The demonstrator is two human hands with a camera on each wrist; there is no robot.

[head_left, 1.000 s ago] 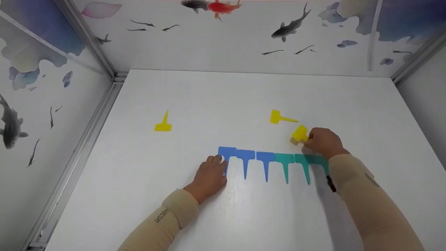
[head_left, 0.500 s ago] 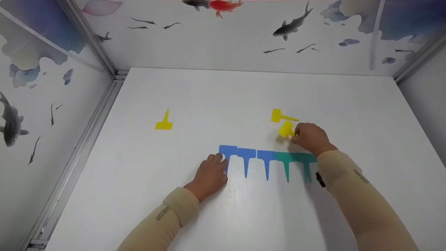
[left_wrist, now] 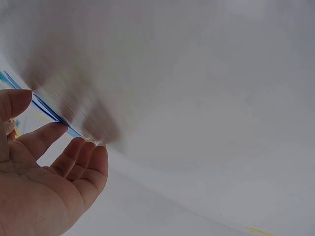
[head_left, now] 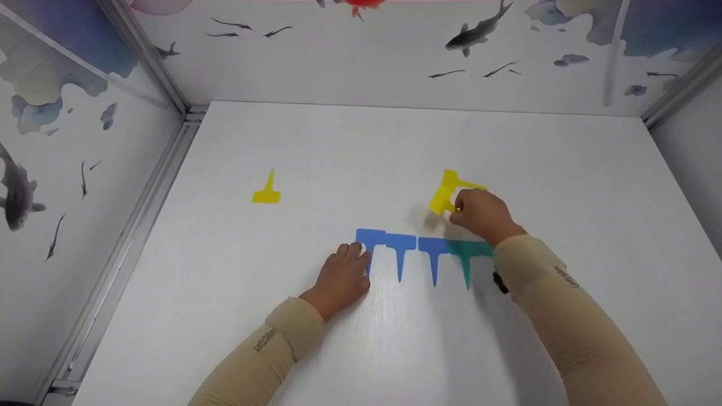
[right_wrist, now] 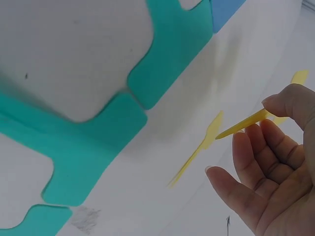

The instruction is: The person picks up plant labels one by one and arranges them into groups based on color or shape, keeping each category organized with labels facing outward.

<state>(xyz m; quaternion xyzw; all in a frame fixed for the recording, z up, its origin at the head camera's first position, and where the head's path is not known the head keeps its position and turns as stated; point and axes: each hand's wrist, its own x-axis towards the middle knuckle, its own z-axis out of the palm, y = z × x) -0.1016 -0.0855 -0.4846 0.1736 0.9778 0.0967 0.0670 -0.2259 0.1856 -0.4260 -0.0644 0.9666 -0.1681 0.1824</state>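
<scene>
yellow tag [head_left: 440,201] in fingers [right_wrist: 246,160], now farther left

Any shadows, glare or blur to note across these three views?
Head: soft shadow below the yellow tag in the right hand, faint sheen on the white table. Left wrist: dim, with blurry shadows beyond the left hand. Right wrist: a soft shadow beside the teal tags.

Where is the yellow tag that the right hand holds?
In the head view, the yellow tag is right of centre, in the right hand, overlapping another yellow tag, higher in frame than the rightmost blue tag.
</scene>
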